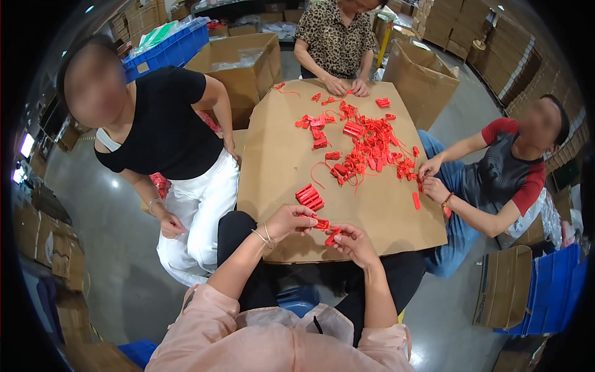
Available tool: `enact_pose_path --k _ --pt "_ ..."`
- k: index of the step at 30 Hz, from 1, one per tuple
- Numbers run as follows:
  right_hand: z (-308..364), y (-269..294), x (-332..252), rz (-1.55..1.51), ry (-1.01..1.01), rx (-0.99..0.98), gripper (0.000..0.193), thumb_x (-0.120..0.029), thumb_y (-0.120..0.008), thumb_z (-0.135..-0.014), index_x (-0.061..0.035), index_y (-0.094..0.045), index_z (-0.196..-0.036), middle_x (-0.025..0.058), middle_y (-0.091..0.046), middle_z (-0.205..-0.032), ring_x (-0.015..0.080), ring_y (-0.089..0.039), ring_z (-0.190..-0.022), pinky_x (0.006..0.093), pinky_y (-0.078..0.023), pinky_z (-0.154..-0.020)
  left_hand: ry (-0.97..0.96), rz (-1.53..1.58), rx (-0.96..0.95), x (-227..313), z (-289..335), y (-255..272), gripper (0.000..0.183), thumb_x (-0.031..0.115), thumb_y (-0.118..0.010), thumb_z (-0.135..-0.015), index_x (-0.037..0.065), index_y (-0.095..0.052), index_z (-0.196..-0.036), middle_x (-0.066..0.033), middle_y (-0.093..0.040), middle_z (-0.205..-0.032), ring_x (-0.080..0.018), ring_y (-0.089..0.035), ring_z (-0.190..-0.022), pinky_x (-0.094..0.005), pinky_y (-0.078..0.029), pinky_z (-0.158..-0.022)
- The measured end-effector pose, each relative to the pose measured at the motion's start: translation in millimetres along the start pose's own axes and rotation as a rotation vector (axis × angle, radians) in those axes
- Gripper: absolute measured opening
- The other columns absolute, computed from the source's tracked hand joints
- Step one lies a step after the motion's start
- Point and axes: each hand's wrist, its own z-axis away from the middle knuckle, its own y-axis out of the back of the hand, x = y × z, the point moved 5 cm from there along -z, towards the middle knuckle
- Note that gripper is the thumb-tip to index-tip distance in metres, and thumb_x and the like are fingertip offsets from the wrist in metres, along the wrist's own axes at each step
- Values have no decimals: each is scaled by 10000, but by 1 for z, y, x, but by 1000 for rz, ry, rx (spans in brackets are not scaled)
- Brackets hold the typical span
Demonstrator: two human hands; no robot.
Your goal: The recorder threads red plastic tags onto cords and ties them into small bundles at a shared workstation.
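Note:
Close to the table's near edge, my left hand (289, 222) pinches a small red plastic piece (321, 224). My right hand (356, 244) grips another red plastic piece (333, 237) just beside it; whether the two pieces are joined I cannot tell. Just beyond my left hand lies a row of red plastic pieces (309, 197) packed side by side. A heap of red plastic pieces with thin red cords (374, 146) covers the middle and far part of the cardboard-topped table (276, 139). The pieces are too small to name their exact kind.
A person in a black top (167, 118) sits at the left. Another in a patterned shirt (334, 37) handles red pieces at the far edge, and a third in a grey-and-red shirt (508, 170) does so at the right. Cardboard boxes (421, 80) and blue crates (558, 288) stand around.

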Motion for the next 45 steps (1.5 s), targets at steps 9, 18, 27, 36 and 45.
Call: enact_pose_path --k 9,18,27,36,45 --pt "10 -3 -7 29 -78 -90 212 -39 -554 -814 32 -550 -1013 76 -613 -784 100 -565 -637 209 -469 -609 -3 -233 -229 -3 15 -4 115 64 -601 -786 -7 -581 -874 -23 -570 -702 -62 -491 -566 -193 -398 -513" --pt "-4 -6 7 191 99 120 96 -106 -613 -789 -25 -613 -840 20 -589 -700 63 -513 -610 191 -415 -543 -220 -1000 -239 -10 11 -18 223 122 -641 -698 -1 -590 -877 -57 -604 -749 -133 -558 -689 -255 -444 -656" --pt "-4 -18 7 344 274 150 48 -44 -627 -769 -15 -590 -778 -5 -522 -769 47 -491 -615 189 -409 -578 -403 -1193 -196 -4 11 -22 233 168 -625 -660 -10 -573 -802 -174 -577 -736 -308 -556 -686 -343 -441 -633" --pt "-7 -12 25 11 87 213 79 -119 -575 -825 -44 -559 -848 4 -555 -691 54 -480 -572 183 -389 -531 -64 -574 -47 -24 4 -8 168 125 -596 -789 -6 -572 -891 -58 -592 -690 -112 -550 -593 -253 -450 -542" --pt "-28 6 44 -19 148 367 182 -168 -528 -858 -7 -547 -942 25 -546 -753 58 -496 -614 183 -409 -546 110 -180 -10 -22 -42 17 140 142 -581 -819 8 -567 -858 -46 -585 -716 -86 -525 -538 -199 -438 -522"
